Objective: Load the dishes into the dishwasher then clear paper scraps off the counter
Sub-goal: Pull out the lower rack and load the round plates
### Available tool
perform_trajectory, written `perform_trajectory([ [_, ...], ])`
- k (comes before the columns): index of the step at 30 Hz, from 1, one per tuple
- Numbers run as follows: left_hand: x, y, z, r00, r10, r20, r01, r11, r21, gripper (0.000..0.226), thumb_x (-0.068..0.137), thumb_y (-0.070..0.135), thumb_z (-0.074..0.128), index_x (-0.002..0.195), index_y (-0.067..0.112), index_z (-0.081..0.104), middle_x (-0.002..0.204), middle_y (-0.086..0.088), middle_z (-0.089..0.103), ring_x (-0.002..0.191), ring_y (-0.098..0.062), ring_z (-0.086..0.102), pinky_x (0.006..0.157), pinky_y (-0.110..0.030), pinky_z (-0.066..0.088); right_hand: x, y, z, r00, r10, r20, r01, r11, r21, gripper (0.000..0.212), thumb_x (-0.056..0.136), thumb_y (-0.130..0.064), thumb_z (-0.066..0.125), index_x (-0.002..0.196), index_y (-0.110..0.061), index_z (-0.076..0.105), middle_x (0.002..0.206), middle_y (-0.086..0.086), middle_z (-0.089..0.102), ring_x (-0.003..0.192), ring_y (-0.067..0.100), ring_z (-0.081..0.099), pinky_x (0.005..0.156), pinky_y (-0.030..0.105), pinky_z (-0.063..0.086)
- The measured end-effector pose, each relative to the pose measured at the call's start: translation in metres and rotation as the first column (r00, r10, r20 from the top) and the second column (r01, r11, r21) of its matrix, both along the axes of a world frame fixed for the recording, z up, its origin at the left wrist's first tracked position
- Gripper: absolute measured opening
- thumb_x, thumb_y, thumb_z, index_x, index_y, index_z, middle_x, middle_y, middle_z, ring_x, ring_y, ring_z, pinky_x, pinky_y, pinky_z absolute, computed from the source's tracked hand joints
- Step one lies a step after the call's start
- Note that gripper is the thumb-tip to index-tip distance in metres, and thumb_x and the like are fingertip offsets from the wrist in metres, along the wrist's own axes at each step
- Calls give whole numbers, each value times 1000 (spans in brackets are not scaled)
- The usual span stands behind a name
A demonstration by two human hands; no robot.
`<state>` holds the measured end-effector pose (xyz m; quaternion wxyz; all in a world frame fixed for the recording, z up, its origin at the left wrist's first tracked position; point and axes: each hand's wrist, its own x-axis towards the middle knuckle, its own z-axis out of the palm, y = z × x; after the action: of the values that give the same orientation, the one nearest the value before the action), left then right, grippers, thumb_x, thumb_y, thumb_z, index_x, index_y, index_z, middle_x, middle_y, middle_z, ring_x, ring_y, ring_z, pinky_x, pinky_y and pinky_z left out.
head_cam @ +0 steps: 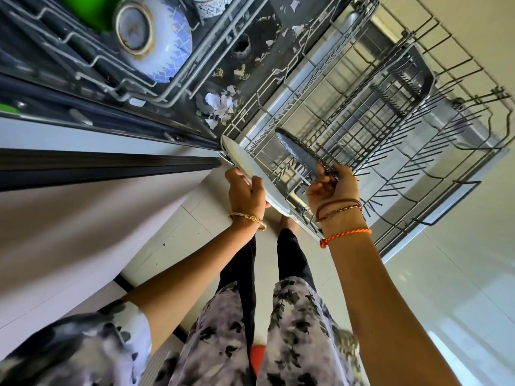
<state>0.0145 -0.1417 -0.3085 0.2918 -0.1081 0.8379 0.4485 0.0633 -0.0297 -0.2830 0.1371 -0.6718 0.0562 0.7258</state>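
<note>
The lower dishwasher rack (390, 126) is pulled out over the open door. My left hand (245, 193) grips the edge of a white plate (259, 176) that stands on edge at the rack's near left corner. My right hand (333, 188) holds a dark speckled plate (301, 151) on edge just above the rack's tines. A blue-and-white bowl (156, 43) lies upside down in the upper rack (92, 62) at top left, next to a green dish (86, 9). White paper scraps (223, 104) lie scattered on the dishwasher's dark floor between the two racks.
A pale cabinet front (69, 232) and dark counter edge (106, 162) run along the left. A dark cutlery basket (401, 79) sits deep in the lower rack. Tiled floor (459, 288) lies to the right, and a red object (257, 360) shows by my feet.
</note>
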Motion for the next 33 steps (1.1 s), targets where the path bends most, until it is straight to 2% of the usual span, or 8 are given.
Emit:
perform_trajectory([
  [5,-6,-8,2,996,85,-27,-84,996,12,27,86,10,49,109,3,37,89,-2,50,65,-3,53,41,-21,52,1,1,-2,1000,6,-12,-6,1000,13,29,93,-19,46,64,-16,41,40,-2,55,27,1,39,32,9,31],
  [10,-10,-7,2,991,133,11,-133,991,-14,30,86,9,50,114,2,40,97,-5,50,76,-21,58,47,-31,55,-1,1,-3,1000,-2,6,2,1000,22,29,93,-19,47,65,-15,42,39,-2,55,27,2,39,32,9,31],
  [15,-18,-8,1,993,105,56,-102,993,-53,29,90,5,46,117,-1,38,102,-10,49,82,-24,55,44,-24,52,-2,2,-5,1000,-2,2,2,1000,31,26,93,-19,46,67,-14,44,40,-2,55,27,2,39,31,9,31],
  [20,-30,-12,4,978,133,158,-121,989,-89,31,90,7,47,117,1,36,103,-8,44,88,-26,53,61,-42,56,-5,0,-5,1000,-9,14,9,1000,25,28,93,-19,46,66,-14,43,37,-2,54,26,2,39,31,9,30],
  [23,-41,-17,2,976,169,135,-149,978,-150,54,75,26,50,119,-2,38,105,-13,49,91,-33,56,73,-53,54,-7,-2,-2,1000,-12,10,12,1000,18,31,93,-19,46,62,-14,42,36,-2,54,25,2,39,30,9,30],
  [26,-50,-19,-3,992,87,94,-61,967,-248,66,64,35,41,117,-4,42,113,-24,56,98,-39,59,76,-53,54,-7,-3,-1,1000,-16,5,16,1000,16,32,93,-19,47,61,-13,42,37,-1,54,25,2,39,30,9,30],
  [30,-65,-10,-8,983,47,175,4,960,-280,44,86,20,49,123,1,38,122,-22,51,106,-39,56,81,-53,53,-8,0,-4,1000,-8,-10,9,1000,30,29,93,-18,46,65,-15,41,38,-2,55,26,2,39,31,9,30],
  [33,-73,-9,-17,955,112,274,-41,966,-254,42,88,11,52,127,5,35,128,-19,46,112,-40,52,84,-57,51,-9,0,-6,1000,15,-12,-15,999,39,26,93,-18,47,68,-16,42,37,-2,55,26,2,39,31,10,31],
])
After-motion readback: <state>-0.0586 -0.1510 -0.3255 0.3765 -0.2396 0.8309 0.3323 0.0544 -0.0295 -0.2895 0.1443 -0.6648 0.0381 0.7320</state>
